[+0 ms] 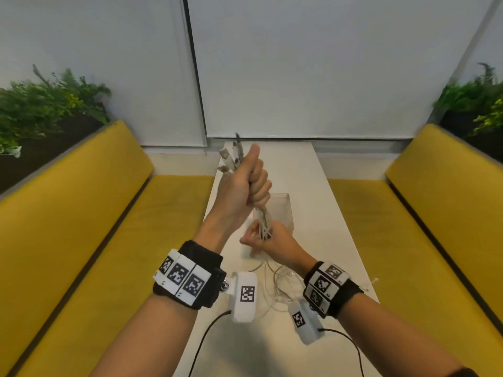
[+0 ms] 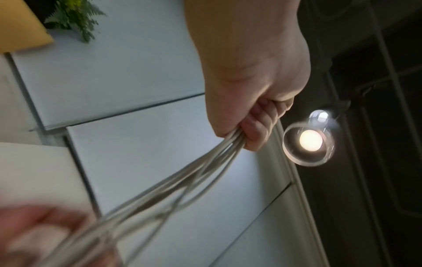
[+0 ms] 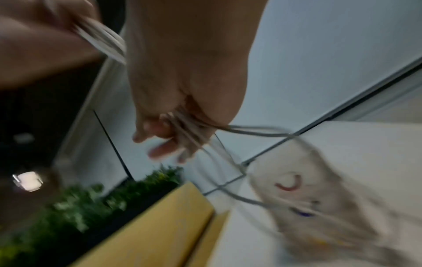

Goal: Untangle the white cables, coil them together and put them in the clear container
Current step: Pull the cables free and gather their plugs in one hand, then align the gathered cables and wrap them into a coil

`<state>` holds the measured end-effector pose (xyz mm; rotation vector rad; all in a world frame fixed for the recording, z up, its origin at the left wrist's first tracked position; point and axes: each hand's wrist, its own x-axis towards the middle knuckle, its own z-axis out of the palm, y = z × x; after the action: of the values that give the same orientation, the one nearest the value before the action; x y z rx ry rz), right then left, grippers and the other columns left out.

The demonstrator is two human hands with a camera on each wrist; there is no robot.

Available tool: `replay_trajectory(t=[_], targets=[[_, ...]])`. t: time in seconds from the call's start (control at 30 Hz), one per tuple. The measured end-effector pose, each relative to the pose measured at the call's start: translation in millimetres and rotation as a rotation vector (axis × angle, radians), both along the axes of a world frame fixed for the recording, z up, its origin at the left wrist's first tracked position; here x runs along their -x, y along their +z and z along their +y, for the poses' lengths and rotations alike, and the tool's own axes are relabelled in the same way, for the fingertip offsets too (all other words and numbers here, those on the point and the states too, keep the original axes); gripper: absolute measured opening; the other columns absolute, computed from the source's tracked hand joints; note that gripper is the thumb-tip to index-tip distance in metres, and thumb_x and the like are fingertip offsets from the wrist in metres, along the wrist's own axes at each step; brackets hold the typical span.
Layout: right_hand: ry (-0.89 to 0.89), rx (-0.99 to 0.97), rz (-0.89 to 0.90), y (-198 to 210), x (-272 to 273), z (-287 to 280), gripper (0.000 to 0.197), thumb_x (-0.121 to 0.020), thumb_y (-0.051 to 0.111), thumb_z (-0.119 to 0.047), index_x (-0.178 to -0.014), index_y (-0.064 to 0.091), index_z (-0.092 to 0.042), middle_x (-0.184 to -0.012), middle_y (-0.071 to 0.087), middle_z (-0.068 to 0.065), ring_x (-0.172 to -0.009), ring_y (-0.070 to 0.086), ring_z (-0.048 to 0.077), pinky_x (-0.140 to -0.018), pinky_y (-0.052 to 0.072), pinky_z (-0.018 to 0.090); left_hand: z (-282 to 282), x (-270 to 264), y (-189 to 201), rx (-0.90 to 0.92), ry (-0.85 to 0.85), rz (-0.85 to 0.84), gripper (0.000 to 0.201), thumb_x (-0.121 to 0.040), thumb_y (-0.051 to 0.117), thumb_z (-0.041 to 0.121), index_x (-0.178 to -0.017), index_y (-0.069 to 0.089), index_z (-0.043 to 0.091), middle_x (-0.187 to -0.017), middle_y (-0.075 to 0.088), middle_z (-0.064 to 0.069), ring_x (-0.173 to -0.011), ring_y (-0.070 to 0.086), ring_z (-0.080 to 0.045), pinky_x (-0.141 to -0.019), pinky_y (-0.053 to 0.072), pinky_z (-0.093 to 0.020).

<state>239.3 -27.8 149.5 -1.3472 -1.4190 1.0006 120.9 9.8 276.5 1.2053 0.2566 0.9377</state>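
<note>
My left hand (image 1: 251, 183) is raised above the white table (image 1: 321, 186), fist closed round a bundle of white cables (image 1: 264, 220). Their plug ends (image 1: 230, 156) stick up past the thumb. In the left wrist view the left hand (image 2: 253, 126) grips the cables (image 2: 182, 184), which run down and left. Lower down, my right hand (image 1: 268, 238) curls round the same bundle; the right wrist view shows the right hand's fingers (image 3: 164, 142) with cables (image 3: 189, 130) across them. Loose cable (image 1: 275, 281) trails on the table. The clear container (image 1: 283, 210) stands behind both hands.
Yellow bench seats (image 1: 81, 240) flank the narrow table on both sides, the right one (image 1: 424, 240) just as close. Planters with green plants (image 1: 46, 104) sit behind the backrests. White blinds (image 1: 313, 63) close off the far end. Black sensor leads (image 1: 206, 336) hang from my wrists.
</note>
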Motion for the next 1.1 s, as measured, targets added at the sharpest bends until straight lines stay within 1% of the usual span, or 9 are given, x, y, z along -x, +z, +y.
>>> replay_trajectory(t=[0.13, 0.27, 0.4, 0.5, 0.6, 0.73, 0.87, 0.97, 1.1], targets=[[-0.045, 0.094, -0.038, -25.1, -29.4, -6.4, 0.035, -0.085, 0.074, -0.036, -0.076, 0.062, -0.005, -0.063, 0.054, 0.001, -0.055, 0.051, 0.016, -0.054, 0.045, 0.033, 4.8, 35.2, 34.2, -0.008, 0.195, -0.131, 0.055, -0.106, 0.036, 0.041, -0.056, 0.021, 0.023, -0.048, 0.012, 0.004, -0.040, 0.011, -0.011, -0.039, 0.012, -0.025], [-0.092, 0.221, -0.216, -26.4, -59.8, -21.3, 0.043, -0.088, 0.069, -0.041, -0.048, 0.065, -0.027, -0.043, 0.049, -0.010, -0.047, 0.047, 0.012, -0.053, 0.043, 0.024, 17.7, 80.6, 53.1, -0.041, 0.498, -0.130, 0.054, -0.107, 0.035, 0.045, -0.059, 0.021, 0.023, -0.050, 0.015, 0.004, -0.044, 0.010, -0.013, -0.041, 0.013, -0.028], [-0.099, 0.248, -0.460, -17.2, -68.4, -16.5, 0.059, -0.094, 0.061, -0.044, -0.040, 0.050, -0.022, -0.042, 0.044, 0.002, -0.041, 0.046, 0.017, -0.049, 0.040, 0.028, 17.6, 80.2, 41.7, -0.353, 0.633, 0.320, 0.046, -0.103, 0.044, 0.048, -0.066, 0.054, 0.022, -0.051, 0.038, 0.010, -0.044, 0.033, -0.008, -0.044, 0.029, -0.023], [-0.033, 0.204, -0.680, -8.4, -61.3, -6.0, 0.054, -0.092, 0.058, -0.051, -0.061, 0.063, -0.007, -0.058, 0.061, 0.012, -0.058, 0.057, 0.028, -0.053, 0.036, 0.032, 16.7, 44.5, 10.4, -0.736, 0.425, 0.773, 0.038, -0.098, 0.053, 0.051, -0.098, 0.076, 0.022, -0.078, 0.069, 0.017, -0.071, 0.064, 0.000, -0.067, 0.053, -0.026], [-0.001, 0.179, -0.768, 5.8, -53.7, -1.6, 0.036, -0.091, 0.064, -0.037, -0.083, 0.073, -0.003, -0.083, 0.072, 0.018, -0.072, 0.061, 0.028, -0.059, 0.040, 0.033, 16.8, 17.8, -28.2, -0.821, 0.151, 1.063, 0.047, -0.076, 0.070, 0.067, -0.109, 0.070, 0.032, -0.096, 0.073, 0.011, -0.084, 0.067, -0.005, -0.073, 0.051, -0.029], [0.082, 0.113, -0.859, 26.5, -45.9, -6.5, 0.017, -0.091, 0.058, -0.014, -0.094, 0.071, -0.003, -0.095, 0.071, 0.013, -0.079, 0.059, 0.024, -0.060, 0.039, 0.026, 13.8, 1.6, -68.3, -0.788, -0.055, 1.118, 0.049, -0.065, 0.085, 0.057, -0.103, 0.066, 0.032, -0.096, 0.073, 0.013, -0.087, 0.068, -0.008, -0.076, 0.054, -0.032], [0.053, 0.130, -0.983, 27.0, -47.2, -1.9, 0.019, -0.092, 0.054, -0.016, -0.104, 0.066, -0.008, -0.098, 0.069, 0.009, -0.087, 0.064, 0.029, -0.063, 0.038, 0.029, 15.3, -6.2, -87.0, -0.559, -0.098, 1.120, 0.038, -0.070, 0.081, 0.056, -0.084, 0.070, 0.023, -0.082, 0.073, 0.003, -0.072, 0.064, -0.015, -0.068, 0.050, -0.034], [0.045, 0.151, -0.999, 26.5, -46.4, -0.5, 0.013, -0.090, 0.060, -0.020, -0.091, 0.067, -0.009, -0.082, 0.066, 0.003, -0.069, 0.057, 0.020, -0.058, 0.037, 0.025, 20.4, -6.2, -95.9, -0.518, -0.082, 1.137, 0.037, -0.068, 0.082, 0.054, -0.081, 0.070, 0.021, -0.080, 0.073, -0.002, -0.070, 0.063, -0.016, -0.064, 0.045, -0.030], [0.114, 0.140, -0.807, 21.1, -47.3, 0.1, 0.030, -0.084, 0.070, -0.036, -0.087, 0.072, -0.006, -0.078, 0.070, 0.006, -0.067, 0.058, 0.025, -0.055, 0.038, 0.027, 28.0, 5.0, -103.7, -0.554, -0.119, 1.101, 0.020, -0.079, 0.082, 0.041, -0.077, 0.064, 0.034, -0.074, 0.067, 0.012, -0.063, 0.059, -0.001, -0.058, 0.042, -0.017]])
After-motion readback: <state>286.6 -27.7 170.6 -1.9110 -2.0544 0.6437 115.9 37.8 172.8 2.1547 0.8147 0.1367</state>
